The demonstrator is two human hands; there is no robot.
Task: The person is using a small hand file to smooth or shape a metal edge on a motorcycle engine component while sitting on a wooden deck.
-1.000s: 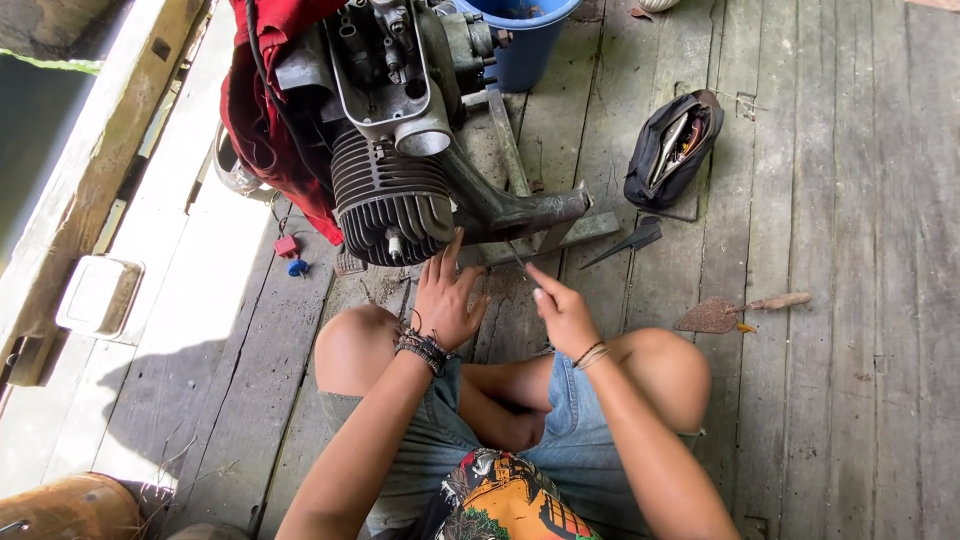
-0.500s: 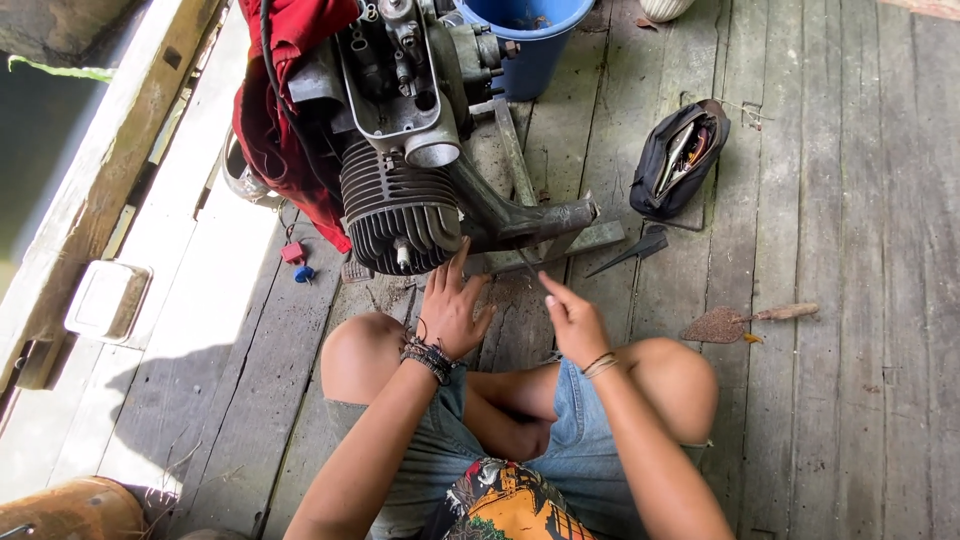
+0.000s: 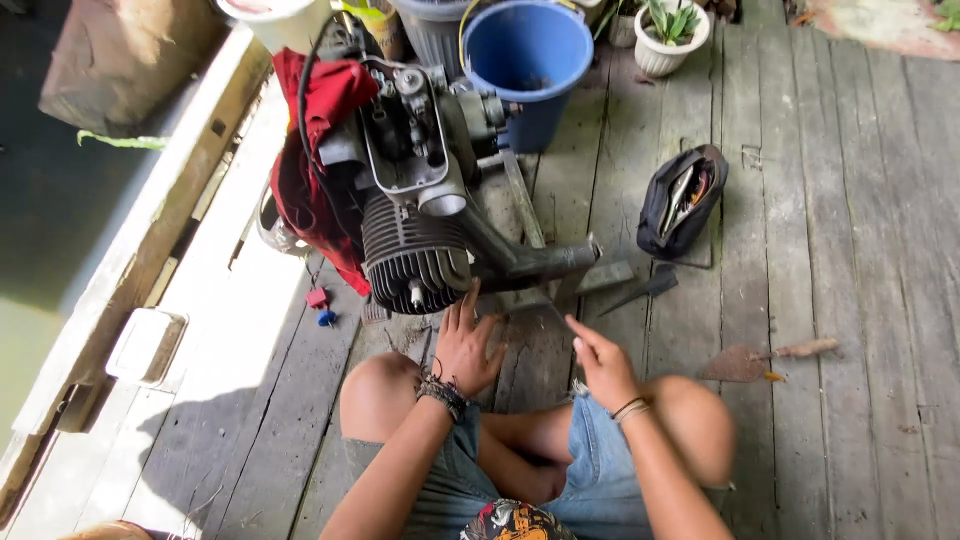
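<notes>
Small engine [image 3: 415,215] w/ black finned cylinder sits on grey plank floor [image 3: 850,300], just ahead of seated person's knees; finned end faces the person, long axis runs away from them toward top of frame, grey exhaust pipe [image 3: 530,262] sticking out to the right. L hand [image 3: 467,345] palm down, fingers spread apart, fingertips touching or just under the fins' lower edge; beaded bracelets at wrist. R hand [image 3: 600,362] raised beside it, fingers pinched together on a thin dark rod-like tool [image 3: 553,308] angled up-left toward the pipe; tool type can't tell. Both forearms come in from bottom, legs crossed, denim shorts. Red cloth [image 3: 305,160] draped on engine's left side. Blue bucket [image 3: 530,60] just behind engine. Open black tool pouch [image 3: 680,200] to the right, well apart from hands; dark flat blade-like piece [image 3: 640,290] lies between pouch and pipe. Small red and blue bits [image 3: 320,305] on floor left of cylinder. White potted plant [image 3: 672,35] at top.
</notes>
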